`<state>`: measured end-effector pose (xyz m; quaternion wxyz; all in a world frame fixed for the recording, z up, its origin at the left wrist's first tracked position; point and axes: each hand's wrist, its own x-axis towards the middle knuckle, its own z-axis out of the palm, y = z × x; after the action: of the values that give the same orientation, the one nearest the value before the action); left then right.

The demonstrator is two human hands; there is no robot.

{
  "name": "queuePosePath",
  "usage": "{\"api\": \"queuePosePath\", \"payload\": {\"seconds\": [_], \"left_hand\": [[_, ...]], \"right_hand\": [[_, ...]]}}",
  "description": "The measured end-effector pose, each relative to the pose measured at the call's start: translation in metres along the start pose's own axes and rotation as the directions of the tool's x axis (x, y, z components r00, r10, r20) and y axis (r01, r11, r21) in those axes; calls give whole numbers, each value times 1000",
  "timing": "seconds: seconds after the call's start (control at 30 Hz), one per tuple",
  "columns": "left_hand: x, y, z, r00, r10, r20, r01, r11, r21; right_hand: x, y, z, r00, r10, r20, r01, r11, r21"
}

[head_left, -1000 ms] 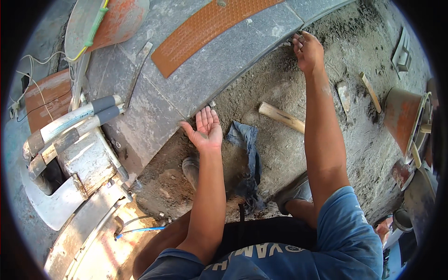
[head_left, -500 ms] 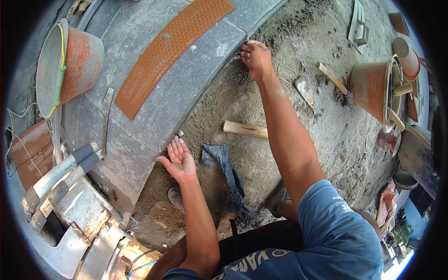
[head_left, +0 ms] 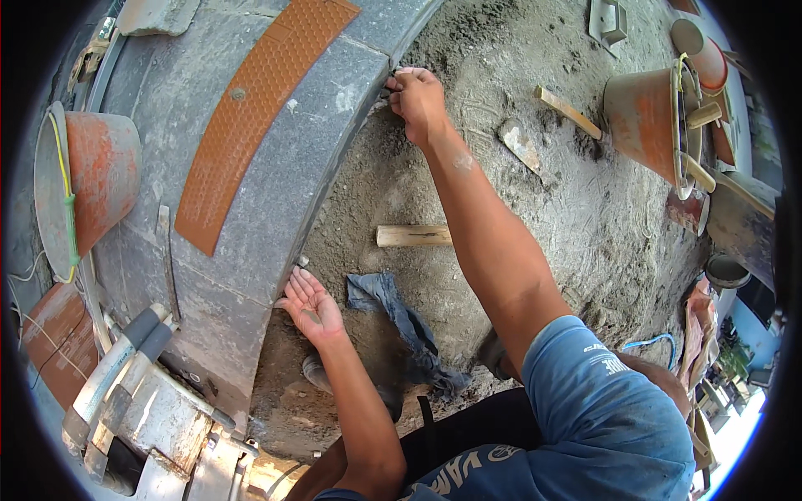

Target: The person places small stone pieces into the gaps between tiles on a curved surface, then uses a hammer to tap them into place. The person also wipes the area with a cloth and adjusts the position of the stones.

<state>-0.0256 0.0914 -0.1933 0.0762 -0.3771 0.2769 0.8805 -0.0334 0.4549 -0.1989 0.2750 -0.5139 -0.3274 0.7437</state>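
A row of grey stone slabs (head_left: 288,188) runs along my left side, its edge standing above sandy ground. Near one joint, my left hand (head_left: 315,309) rests palm up, fingers stretched out against the slab's edge, a grey smear on the palm. Farther off, by another joint, my right hand (head_left: 420,102) is closed at the same edge with curled fingers. What those fingers grip, if anything, is hidden. On the slabs lies a curved orange-brown textured strip (head_left: 255,117). A short piece of wood (head_left: 413,235) and a blue rag (head_left: 388,305) lie between my arms.
An orange bucket (head_left: 104,171) stands on the slabs at left, near a white-and-grey tile-cutting machine (head_left: 171,417). At right are a trowel (head_left: 520,144) with its wooden handle (head_left: 568,113), another bucket (head_left: 639,121) holding tools, and a metal float (head_left: 608,23).
The whole view has shifted, so most things sit farther left in the picture. Both hands keep about the same places along the slab's edge.
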Motion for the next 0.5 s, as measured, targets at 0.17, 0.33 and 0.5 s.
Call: {"api": "queuePosePath", "payload": {"seconds": [0.17,0.33,0.5], "left_hand": [[-3,0,3,1000,15,-1,-15,1000,27],[-1,1,1,999,5,40,-6,1000,23],[-3,1,4,1000,18,-4,-18,1000,-4]], "right_hand": [[-1,-2,1,1000,-7,-1,7,1000,-9],[-1,-2,0,1000,-22,8,22,1000,-3],[-3,-2,1,1000,-25,-3,25,999,-31]]}}
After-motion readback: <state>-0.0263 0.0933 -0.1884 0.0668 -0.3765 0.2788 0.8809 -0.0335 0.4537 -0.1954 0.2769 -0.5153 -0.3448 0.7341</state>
